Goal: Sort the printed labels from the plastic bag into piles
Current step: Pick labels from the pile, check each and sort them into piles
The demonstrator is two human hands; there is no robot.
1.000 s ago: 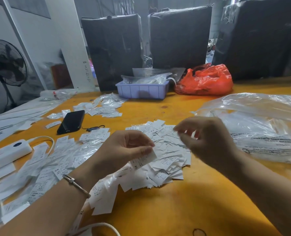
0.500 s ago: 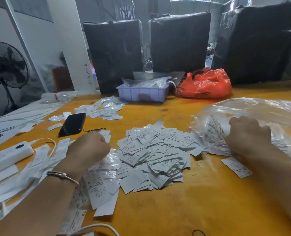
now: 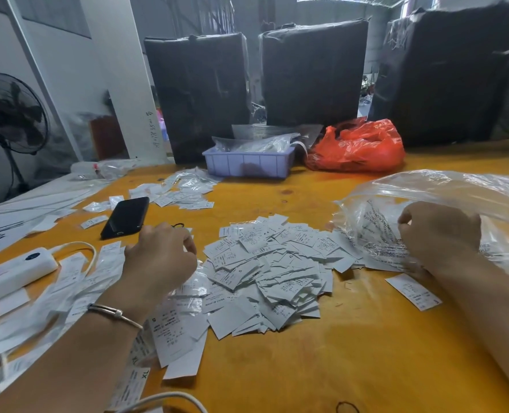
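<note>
Head view: the right hand (image 3: 439, 234) grips the plastic bag (image 3: 443, 198); the left hand (image 3: 160, 257), fingers curled, rests beside the label pile (image 3: 265, 269). Best to draw out few labels at once.

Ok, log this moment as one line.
right hand grips plastic bag | left hand curled over left labels | center label pile untouched

The tabletop (image 3: 321, 368) is matt, scuffed orange-yellow board. White paper labels (image 3: 265, 272) lie matt at its middle. By its right edge the plastic bag (image 3: 455, 198) is clear, crinkled and glossy. The phone (image 3: 126, 216) shines smooth black.
</note>
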